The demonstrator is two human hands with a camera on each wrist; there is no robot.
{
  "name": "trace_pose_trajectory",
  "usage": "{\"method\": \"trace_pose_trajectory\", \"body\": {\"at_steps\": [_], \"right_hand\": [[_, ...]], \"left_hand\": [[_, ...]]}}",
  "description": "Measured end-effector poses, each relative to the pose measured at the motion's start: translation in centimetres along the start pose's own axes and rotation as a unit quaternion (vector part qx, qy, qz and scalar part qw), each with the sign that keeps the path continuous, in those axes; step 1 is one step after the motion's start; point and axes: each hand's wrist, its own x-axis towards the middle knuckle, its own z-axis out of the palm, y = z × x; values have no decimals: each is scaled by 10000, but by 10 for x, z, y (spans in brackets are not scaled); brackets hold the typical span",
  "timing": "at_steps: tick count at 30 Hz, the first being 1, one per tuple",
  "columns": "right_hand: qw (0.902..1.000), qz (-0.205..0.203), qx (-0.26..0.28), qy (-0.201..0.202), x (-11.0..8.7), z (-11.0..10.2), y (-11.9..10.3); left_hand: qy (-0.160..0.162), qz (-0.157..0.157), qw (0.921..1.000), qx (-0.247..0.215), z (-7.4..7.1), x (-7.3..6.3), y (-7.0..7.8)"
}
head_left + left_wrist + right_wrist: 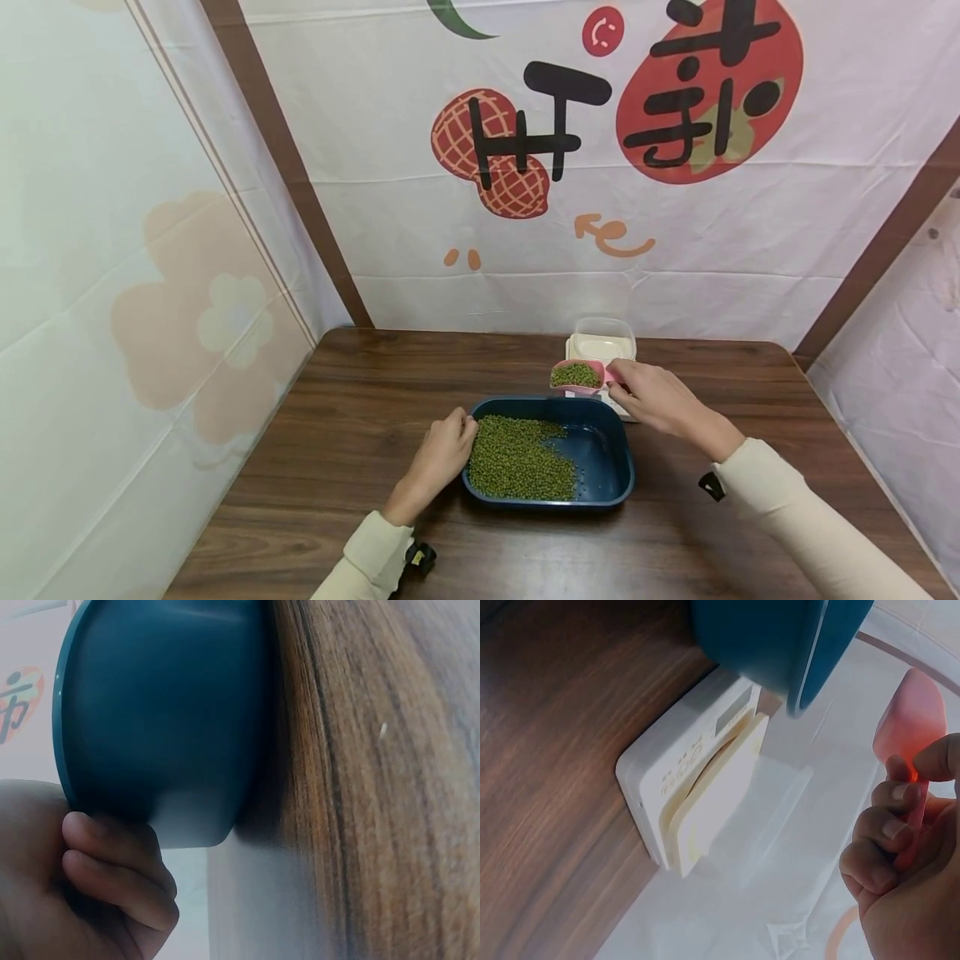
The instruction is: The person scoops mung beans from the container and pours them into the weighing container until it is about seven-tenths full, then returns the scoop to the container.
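Green mung beans [517, 458] cover the left and middle of a dark blue rectangular tub [600, 505] on the table. My left hand [442, 450] grips the tub's left rim, its fingers curled at the edge in the left wrist view. With my right hand [660, 402] I hold a pink scoop [915, 716] by its handle, fingers wrapped around it. Mung beans [576, 375] fill the scoop, which is raised over the tub's far edge. Behind it, a clear plastic container [604, 327] stands on a white kitchen scale [649, 780] with a cream-coloured platform.
The brown wood-grain table [360, 400] extends around the tub on both sides. A printed white cloth [420, 242] hangs behind its back edge, and another pale cloth [90, 375] hangs along the left.
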Motion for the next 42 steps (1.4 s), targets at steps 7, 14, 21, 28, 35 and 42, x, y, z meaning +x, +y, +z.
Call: {"method": "trace_pose_trajectory", "body": {"at_steps": [7, 14, 21, 28, 35, 42], "right_hand": [[9998, 204, 0, -42, 8, -4, 7], [9993, 373, -18, -62, 16, -9, 16], [9987, 496, -70, -48, 22, -13, 23], [9985, 537, -47, -42, 26, -16, 30], [9979, 643, -67, -68, 28, -17, 39], [9975, 691, -144, -43, 29, -16, 52]], "left_hand": [[4, 39, 10000, -44, -3, 0, 1], [-42, -17, 10000, -54, -3, -1, 1], [3, 22, 10000, -60, -2, -1, 3], [15, 48, 10000, -73, -2, -1, 3], [17, 1, 10000, -52, -2, 0, 3], [22, 24, 10000, 9, -1, 1, 2]]}}
